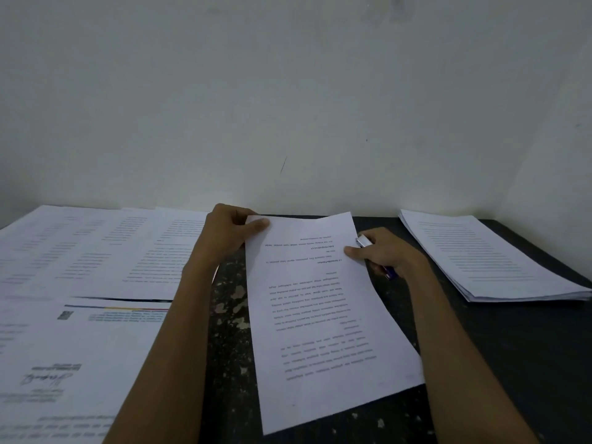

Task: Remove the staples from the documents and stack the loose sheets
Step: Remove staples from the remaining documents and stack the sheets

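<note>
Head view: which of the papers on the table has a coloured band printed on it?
The near-left sheet: a blue, yellow and red band crosses it. The others show only dark text.

Bare dark bench [512,363] lies open at the near right, between the centre sheet [320,315] and the stack of loose sheets [490,257] at the far right. Spread documents [96,257] cover the whole left side. The left forearm [179,315] crosses the narrow bare strip beside them. A wall [288,107] closes the far edge.
</note>
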